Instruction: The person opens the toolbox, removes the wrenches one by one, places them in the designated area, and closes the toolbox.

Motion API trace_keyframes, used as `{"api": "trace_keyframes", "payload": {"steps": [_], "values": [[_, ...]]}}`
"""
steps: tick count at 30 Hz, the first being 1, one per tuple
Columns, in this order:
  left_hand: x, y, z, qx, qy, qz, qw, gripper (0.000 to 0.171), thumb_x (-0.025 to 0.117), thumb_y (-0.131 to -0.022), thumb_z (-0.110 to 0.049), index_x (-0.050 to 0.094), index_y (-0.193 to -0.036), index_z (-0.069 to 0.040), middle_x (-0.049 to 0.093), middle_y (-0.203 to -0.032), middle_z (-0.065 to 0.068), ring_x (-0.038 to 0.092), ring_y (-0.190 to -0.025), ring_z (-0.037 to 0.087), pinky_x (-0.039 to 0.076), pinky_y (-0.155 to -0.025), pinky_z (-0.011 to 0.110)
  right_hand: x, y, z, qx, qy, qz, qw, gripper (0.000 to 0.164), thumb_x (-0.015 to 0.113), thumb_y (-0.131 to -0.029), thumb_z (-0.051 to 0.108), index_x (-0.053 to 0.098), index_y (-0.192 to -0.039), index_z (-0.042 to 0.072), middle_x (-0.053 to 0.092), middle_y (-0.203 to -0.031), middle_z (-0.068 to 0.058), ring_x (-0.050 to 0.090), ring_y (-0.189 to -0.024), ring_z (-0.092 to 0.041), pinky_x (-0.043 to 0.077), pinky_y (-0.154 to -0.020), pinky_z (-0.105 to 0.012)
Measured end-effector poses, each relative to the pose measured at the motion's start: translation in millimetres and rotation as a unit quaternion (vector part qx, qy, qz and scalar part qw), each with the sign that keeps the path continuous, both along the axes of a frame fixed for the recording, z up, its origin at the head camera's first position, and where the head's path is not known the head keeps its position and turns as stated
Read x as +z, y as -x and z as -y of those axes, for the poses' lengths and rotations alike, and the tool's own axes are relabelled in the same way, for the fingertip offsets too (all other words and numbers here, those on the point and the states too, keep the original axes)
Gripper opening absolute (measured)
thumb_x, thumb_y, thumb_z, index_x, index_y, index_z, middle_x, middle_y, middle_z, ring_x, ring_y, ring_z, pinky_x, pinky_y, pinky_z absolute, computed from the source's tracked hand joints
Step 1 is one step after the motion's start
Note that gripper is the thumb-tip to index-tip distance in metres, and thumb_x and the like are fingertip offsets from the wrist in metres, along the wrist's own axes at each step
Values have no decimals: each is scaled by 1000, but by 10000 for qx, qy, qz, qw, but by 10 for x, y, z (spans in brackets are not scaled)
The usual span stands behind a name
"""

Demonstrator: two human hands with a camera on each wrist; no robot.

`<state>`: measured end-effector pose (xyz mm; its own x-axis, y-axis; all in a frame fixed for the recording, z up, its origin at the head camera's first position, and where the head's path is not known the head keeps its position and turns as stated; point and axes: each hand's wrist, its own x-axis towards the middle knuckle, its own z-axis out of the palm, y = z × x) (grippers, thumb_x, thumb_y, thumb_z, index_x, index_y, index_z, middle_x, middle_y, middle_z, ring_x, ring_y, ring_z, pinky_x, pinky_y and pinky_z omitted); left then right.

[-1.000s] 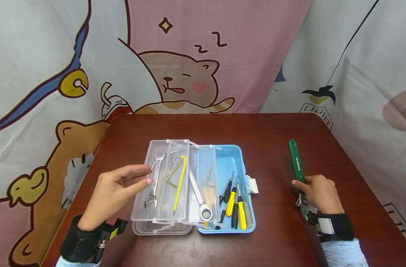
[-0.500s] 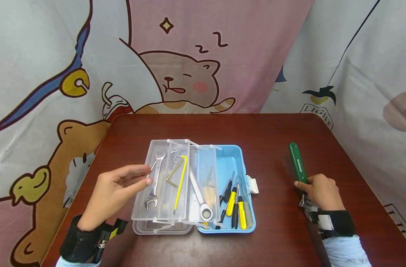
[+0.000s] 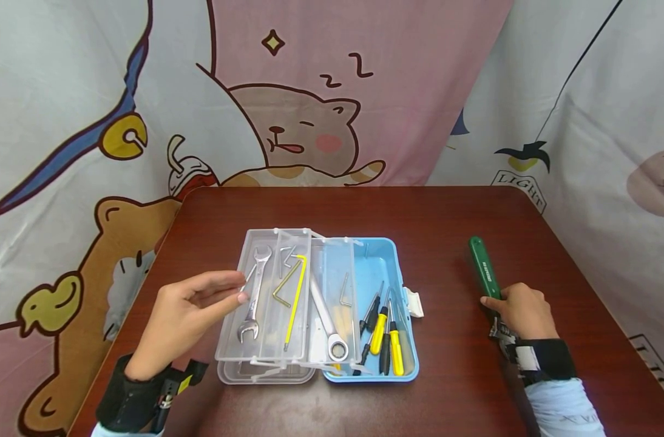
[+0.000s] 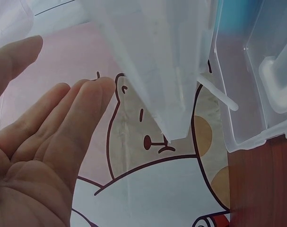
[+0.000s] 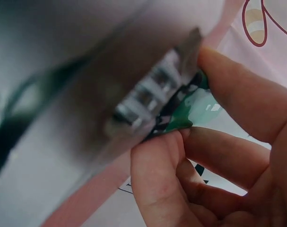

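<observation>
In the head view my right hand [image 3: 525,311] grips an adjustable wrench [image 3: 484,267] at the right of the table, its green handle pointing away and its metal head toward the wrist. Up close in the right wrist view, thumb and fingers pinch the adjustable wrench [image 5: 150,94] near its ridged adjusting screw; the head is blurred. My left hand [image 3: 192,318] holds nothing, its fingers extended at the left side of a clear plastic tray [image 3: 230,346]. In that tray lie an open-ended wrench [image 3: 254,294], a yellow hex key [image 3: 295,303] and several smaller hex keys.
The tray belongs to an opened toolbox with a light blue base [image 3: 383,255]. Screwdrivers [image 3: 396,352] with yellow or black handles lie inside the base. A ratcheting wrench [image 3: 326,315] lies in the middle section. A white latch [image 3: 414,302] juts out on the right.
My right hand and the adjustable wrench have shifted slightly, the handle's end coming a little nearer. My left hand and the toolbox stay in place.
</observation>
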<state>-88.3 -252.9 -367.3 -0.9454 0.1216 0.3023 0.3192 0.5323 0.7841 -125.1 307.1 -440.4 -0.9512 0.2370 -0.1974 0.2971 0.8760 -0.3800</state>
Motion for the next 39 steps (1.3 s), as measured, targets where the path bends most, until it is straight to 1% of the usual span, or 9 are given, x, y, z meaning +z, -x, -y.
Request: {"api": "trace_keyframes", "payload": {"steps": [4, 8, 12, 20, 26, 33, 36, 38, 39], "values": [[-8, -2, 2, 16, 29, 8, 10000, 31, 86, -86, -9, 76, -115, -8, 78, -106, 3, 75, -95, 9, 57, -80, 17, -18, 9, -3, 34, -61, -31, 10000, 39, 79, -93, 26, 72, -93, -13, 62, -77, -22, 56, -66, -32, 45, -54, -38], [-14, -3, -1, 26, 35, -2, 10000, 30, 86, -86, -9, 77, -114, -8, 78, -105, 3, 75, -95, 10, 58, -80, 17, -18, 24, -4, 53, -81, 50, 9999, 36, 78, -93, 26, 72, -87, -9, 59, -72, -17, 54, -63, -30, 43, -53, -37], [-19, -4, 0, 18, 5, -24, 10000, 30, 85, -86, -9, 77, -114, -8, 78, -105, 3, 75, -95, 10, 58, -80, 17, -13, 42, -5, 95, -128, 154, 9998, 35, 78, -93, 26, 72, -88, -8, 59, -72, -16, 54, -63, -29, 42, -53, -37], [-16, -13, 21, -4, 14, -132, 9999, 30, 86, -85, -7, 77, -114, -7, 78, -106, 4, 74, -95, 7, 58, -80, 17, -28, 89, 8, 193, -187, 326, 9991, 38, 79, -92, 26, 69, -90, -10, 55, -70, -15, 53, -61, -28, 41, -53, -35], [-12, -12, 29, -3, -1, -95, 10000, 30, 85, -86, -7, 76, -115, -7, 78, -106, 4, 74, -96, 7, 58, -80, 17, -19, 144, 31, 119, -313, 402, 9986, 48, 83, -89, 27, 63, -95, -16, 52, -73, -18, 53, -62, -31, 42, -53, -36], [-46, -32, 33, 44, -28, -37, 10000, 30, 85, -86, -9, 77, -115, -9, 78, -106, 3, 74, -96, 6, 58, -80, 17, -25, 182, 24, 29, -413, 607, 9973, 56, 85, -87, 28, 58, -101, -19, 52, -76, -20, 54, -66, -33, 44, -56, -39], [-59, -37, 32, 38, -54, -19, 10000, 30, 86, -86, -10, 77, -115, -9, 78, -106, 3, 74, -95, 7, 58, -80, 17, -9, 185, 16, 40, -338, 682, 9971, 55, 84, -89, 28, 58, -101, -19, 51, -76, -19, 54, -67, -33, 44, -57, -37], [-67, -36, 29, 41, -53, -10, 10000, 30, 86, -86, -10, 77, -115, -9, 78, -106, 2, 74, -95, 7, 58, -80, 17, 14, 171, 26, 64, -310, 591, 9978, 52, 81, -91, 27, 59, -99, -19, 52, -74, -19, 54, -65, -31, 44, -55, -36], [-71, -35, 28, 33, -71, 5, 10000, 30, 86, -86, -10, 77, -115, -9, 78, -106, 2, 74, -95, 7, 58, -80, 17, 35, 157, 41, 95, -291, 478, 9984, 49, 80, -92, 26, 60, -98, -19, 53, -74, -20, 54, -64, -31, 45, -54, -36]]}}
